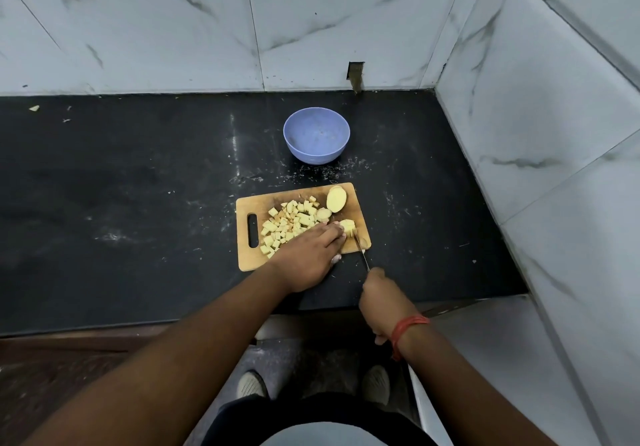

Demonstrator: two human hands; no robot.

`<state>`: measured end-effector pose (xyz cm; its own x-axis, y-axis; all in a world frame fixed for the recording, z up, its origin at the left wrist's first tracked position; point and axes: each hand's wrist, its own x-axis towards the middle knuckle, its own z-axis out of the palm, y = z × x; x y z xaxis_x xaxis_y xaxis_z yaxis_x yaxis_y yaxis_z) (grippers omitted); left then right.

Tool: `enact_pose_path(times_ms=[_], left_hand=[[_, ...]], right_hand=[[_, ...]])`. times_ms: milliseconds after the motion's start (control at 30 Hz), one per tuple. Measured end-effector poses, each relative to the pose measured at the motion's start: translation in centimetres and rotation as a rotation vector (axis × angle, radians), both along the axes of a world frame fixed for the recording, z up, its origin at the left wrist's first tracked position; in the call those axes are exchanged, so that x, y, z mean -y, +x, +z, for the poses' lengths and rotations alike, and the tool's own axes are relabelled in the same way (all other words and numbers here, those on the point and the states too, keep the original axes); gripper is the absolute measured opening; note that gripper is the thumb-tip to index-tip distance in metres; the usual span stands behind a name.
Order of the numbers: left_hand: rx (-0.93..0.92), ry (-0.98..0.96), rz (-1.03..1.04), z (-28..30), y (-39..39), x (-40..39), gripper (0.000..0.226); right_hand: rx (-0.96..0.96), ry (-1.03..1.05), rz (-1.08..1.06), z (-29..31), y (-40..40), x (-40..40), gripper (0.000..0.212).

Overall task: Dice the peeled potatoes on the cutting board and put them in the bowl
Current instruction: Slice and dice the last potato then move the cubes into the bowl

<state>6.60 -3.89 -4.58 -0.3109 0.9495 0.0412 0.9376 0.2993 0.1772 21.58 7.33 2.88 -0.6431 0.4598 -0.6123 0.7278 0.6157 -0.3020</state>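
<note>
Fingers (334, 229) of the left hand (306, 258) lay nearly straight, pressing down on a potato piece (347, 227) at the board's (246, 260) near right corner. The right hand (379, 298) was curled round the handle of a knife (360, 249), whose blade met the piece just beside those fingertips. Dice (289, 223) were heaped across the middle of the board, and a half potato (336, 198) with a smaller slice (323, 214) lay at its far right. The bowl (316, 139) stood beyond the board, well apart, and looked to hold nothing.

Dicing seemed well along, with nothing moved to the bowl yet. To cut cleanly, the left fingertips would be better tucked back from the blade, the piece kept flat side down, and the strokes evenly spaced so the cubes match the heap.

The board sat on a dark tabletop (138, 185), smeared and flecked with pale scraps. Grey-veined marble tiles (173, 29) walled the back and right side, meeting in a corner.
</note>
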Motion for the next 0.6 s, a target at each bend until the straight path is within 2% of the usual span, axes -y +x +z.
enact_pose_path(times_ms=[67, 167, 333, 467, 600], left_hand=[[0.008, -0.007, 0.018, -0.1, 0.1, 0.3, 0.054], [-0.023, 0.001, 0.035, -0.1, 0.5, 0.8, 0.056], [-0.051, -0.022, 0.027, -0.3, 0.2, 0.9, 0.058], [-0.063, -0.002, 0.016, -0.2, 0.0, 1.0, 0.057], [-0.077, 0.037, 0.02, -0.5, 0.2, 0.9, 0.058]], right_hand=[[0.012, 0.016, -0.018, 0.4, -0.9, 0.2, 0.026], [0.086, 0.012, -0.071, 0.6, -2.3, 0.5, 0.033], [0.088, 0.05, -0.021, 0.0, -3.3, 0.6, 0.041], [0.077, 0.008, -0.108, -0.4, -3.9, 0.5, 0.052], [0.118, 0.023, -0.094, -0.9, -4.4, 0.6, 0.065]])
